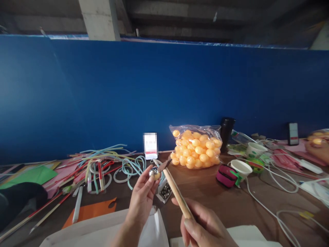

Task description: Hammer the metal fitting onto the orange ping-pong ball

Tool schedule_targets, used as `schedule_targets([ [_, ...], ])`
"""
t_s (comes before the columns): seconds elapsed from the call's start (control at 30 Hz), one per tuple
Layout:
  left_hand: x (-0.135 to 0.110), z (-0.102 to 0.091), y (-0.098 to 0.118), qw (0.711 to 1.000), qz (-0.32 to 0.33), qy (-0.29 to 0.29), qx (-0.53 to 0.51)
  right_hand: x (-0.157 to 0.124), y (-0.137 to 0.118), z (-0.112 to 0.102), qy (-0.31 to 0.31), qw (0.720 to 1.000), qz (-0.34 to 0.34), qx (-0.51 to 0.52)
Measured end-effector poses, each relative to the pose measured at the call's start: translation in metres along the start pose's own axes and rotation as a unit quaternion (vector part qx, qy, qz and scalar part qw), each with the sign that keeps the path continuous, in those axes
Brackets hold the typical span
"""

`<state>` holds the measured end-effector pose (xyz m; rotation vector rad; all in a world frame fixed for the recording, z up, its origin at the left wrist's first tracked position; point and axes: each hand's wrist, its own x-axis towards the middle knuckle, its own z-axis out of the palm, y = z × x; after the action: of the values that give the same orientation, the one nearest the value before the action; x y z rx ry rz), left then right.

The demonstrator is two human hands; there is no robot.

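Note:
My left hand (142, 195) pinches a small ball (154, 173) between thumb and fingers. Shiny silver metal covers much of the ball, and a yellowish patch shows near the thumb. In my right hand (203, 223) is a hammer (178, 197), gripped by its long wooden handle. Its dark narrow head points across at the ball's upper right side; whether the two touch I cannot tell. Just beyond the hands, partly behind them, sits a small open box (164, 191) of shiny metal pieces. A clear plastic bag (196, 147) full of orange balls stands behind the hammer.
To the left lie tangled pale tubes (132, 166), red and white sticks (59, 193) and orange paper (89, 212). Rightward are a magenta pouch (226, 175), paper cups (241, 168), white cables (279, 214) and a black bottle (227, 132). Another person's hand (318, 147) shows far right.

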<state>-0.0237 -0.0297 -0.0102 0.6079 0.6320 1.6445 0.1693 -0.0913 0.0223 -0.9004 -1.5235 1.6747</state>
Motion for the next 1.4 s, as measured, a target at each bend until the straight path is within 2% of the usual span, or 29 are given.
schedule_targets([
  [0.3, -0.0005, 0.0029, 0.0026, 1.000, 0.003, 0.001, 0.001, 0.0030, 0.0028, 0.0023, -0.016, 1.000, 0.015, -0.007],
  [0.7, 0.0012, -0.0001, 0.0007, 1.000, -0.009, 0.011, -0.004, 0.0020, 0.0024, 0.0018, 0.017, 0.999, 0.025, -0.021],
  [0.93, 0.0001, 0.0038, 0.0028, 1.000, -0.001, 0.013, 0.003, 0.0026, 0.0041, 0.0018, -0.002, 0.999, -0.005, -0.043],
  [1.4, -0.0006, 0.0045, 0.0044, 1.000, -0.009, 0.020, 0.007, 0.0024, 0.0037, 0.0024, -0.003, 0.999, 0.000, -0.035],
])
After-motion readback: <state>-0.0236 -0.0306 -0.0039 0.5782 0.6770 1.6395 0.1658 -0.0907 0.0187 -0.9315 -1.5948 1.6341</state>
